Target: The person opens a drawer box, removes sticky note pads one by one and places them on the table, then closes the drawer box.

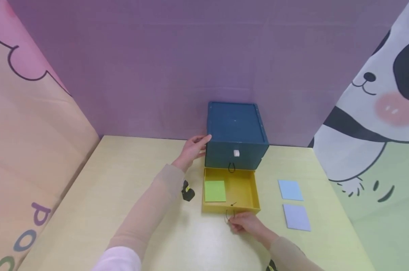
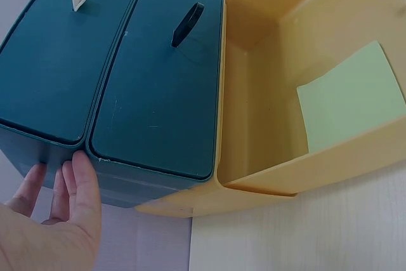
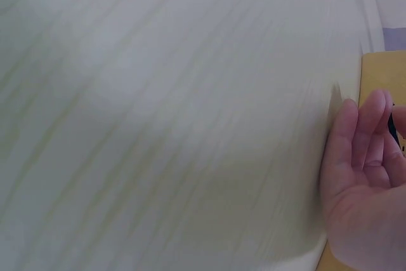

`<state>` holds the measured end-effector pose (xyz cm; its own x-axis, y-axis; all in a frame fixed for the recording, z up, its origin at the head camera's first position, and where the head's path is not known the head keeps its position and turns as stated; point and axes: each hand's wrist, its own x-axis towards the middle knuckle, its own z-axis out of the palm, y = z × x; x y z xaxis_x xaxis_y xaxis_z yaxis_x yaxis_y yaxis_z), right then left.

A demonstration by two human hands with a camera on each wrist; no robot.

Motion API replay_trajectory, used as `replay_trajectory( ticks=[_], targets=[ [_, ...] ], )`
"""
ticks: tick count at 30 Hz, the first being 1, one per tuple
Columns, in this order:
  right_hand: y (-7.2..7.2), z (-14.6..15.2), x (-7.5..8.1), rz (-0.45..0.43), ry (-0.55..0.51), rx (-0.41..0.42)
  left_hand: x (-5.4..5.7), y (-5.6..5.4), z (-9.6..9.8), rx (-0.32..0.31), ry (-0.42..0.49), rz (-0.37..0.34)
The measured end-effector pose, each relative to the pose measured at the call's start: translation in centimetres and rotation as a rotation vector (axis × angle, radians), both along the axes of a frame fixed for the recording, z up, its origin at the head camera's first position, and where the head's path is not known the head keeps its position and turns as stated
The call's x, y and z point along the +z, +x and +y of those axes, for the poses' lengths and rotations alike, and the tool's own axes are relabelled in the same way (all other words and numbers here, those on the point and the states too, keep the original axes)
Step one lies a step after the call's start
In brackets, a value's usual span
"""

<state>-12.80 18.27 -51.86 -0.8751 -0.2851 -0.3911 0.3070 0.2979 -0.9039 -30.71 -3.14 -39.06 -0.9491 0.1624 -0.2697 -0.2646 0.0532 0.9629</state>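
A dark blue drawer box (image 1: 236, 122) stands at the back of the table, with a yellow drawer (image 1: 246, 188) pulled out at its bottom. Flat in the drawer, toward its left side, lies a green square of paper (image 1: 215, 191). My left hand (image 1: 192, 150) rests its fingertips against the left side of the box, fingers fairly straight, as the left wrist view also shows. At the drawer's front, my right hand (image 1: 246, 223) pinches the thin black loop handle (image 1: 226, 215). Part of that loop is hidden behind the fingers in the right wrist view.
Right of the drawer, a light blue paper square (image 1: 290, 189) and a lavender one (image 1: 297, 217) lie on the table (image 1: 136, 162). The box's upper fronts carry a white tab (image 1: 236, 153) and another black loop (image 1: 231, 168). A purple backdrop (image 1: 150, 75) hangs behind.
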Motion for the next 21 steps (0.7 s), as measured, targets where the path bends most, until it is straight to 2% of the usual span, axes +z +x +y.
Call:
replay_trajectory(
  ticks=[21],
  targets=[
    [0.41,-0.26,-0.29,0.021,0.065,-0.010,-0.04,-0.13,0.06,-0.002,-0.012,0.000]
  ],
)
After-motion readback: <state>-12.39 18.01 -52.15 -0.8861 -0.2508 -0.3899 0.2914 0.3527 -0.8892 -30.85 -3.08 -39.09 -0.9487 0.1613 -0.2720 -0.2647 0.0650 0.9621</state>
